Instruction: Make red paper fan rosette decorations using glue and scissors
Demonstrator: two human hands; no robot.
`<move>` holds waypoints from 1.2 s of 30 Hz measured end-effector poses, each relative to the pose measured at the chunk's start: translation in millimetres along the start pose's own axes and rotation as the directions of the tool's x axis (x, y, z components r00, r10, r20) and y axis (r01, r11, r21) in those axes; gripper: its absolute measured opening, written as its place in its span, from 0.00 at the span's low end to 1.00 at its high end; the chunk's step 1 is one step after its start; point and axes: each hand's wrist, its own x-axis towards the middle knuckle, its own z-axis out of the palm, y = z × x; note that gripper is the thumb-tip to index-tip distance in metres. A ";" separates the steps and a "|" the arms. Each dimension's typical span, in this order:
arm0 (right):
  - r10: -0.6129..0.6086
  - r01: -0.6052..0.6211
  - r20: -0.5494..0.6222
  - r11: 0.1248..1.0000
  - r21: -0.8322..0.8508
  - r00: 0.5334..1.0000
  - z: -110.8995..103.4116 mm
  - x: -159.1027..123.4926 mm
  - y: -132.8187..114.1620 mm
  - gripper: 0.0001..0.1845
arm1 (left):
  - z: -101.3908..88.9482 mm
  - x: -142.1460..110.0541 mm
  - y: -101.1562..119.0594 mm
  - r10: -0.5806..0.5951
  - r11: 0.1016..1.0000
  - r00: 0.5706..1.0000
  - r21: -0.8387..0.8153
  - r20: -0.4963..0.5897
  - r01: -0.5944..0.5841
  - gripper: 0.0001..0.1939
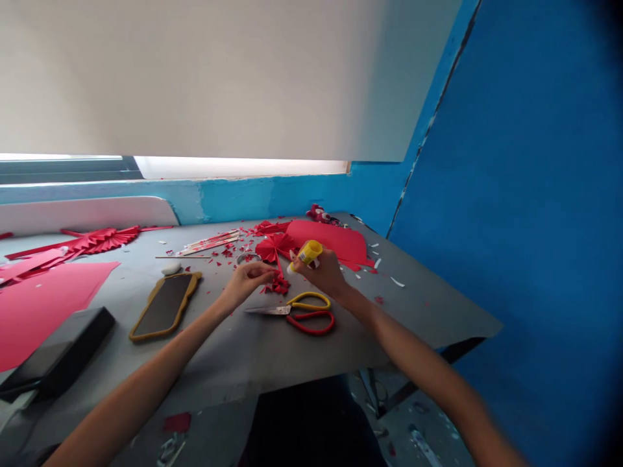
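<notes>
A yellow glue stick (309,251) is gripped in my right hand (328,275), its white tip tilted down toward the left. My left hand (248,280) has its fingers pinched on a piece of red paper (279,284), close to the glue tip. I cannot tell whether the glue touches the paper. Just beyond both hands lies a pleated red paper fan (273,245). On the near side of the hands are scissors (302,312) with one yellow and one red handle, their blades pointing left.
To the left lie a phone (165,308) in a yellowish case, a black box (58,353) and red paper sheets (53,298). Behind are thin sticks (210,242), a larger red sheet (331,240) and scattered scraps. A blue wall (511,194) stands at the right.
</notes>
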 end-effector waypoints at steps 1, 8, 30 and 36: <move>0.008 -0.008 0.003 0.999 0.039 1.000 -0.7 -0.1 -0.7 0.15 | 0.5 -0.6 1.8 -0.024 1.000 1.000 -0.008 -0.005 0.024 0.16; -0.101 0.097 0.051 0.992 0.079 0.994 4.0 -4.9 -7.9 0.12 | 3.2 -5.5 6.5 -0.113 0.993 0.994 -0.022 0.008 0.113 0.18; 0.250 -0.397 0.309 0.627 0.670 0.918 12.9 0.5 1.8 0.23 | -6.7 -17.8 30.7 0.458 0.708 0.889 0.598 0.014 -0.374 0.10; 0.206 -0.382 0.325 0.584 0.716 0.923 12.9 -1.6 -2.0 0.23 | -12.2 -17.3 29.5 0.522 0.469 0.836 0.763 0.168 -0.446 0.11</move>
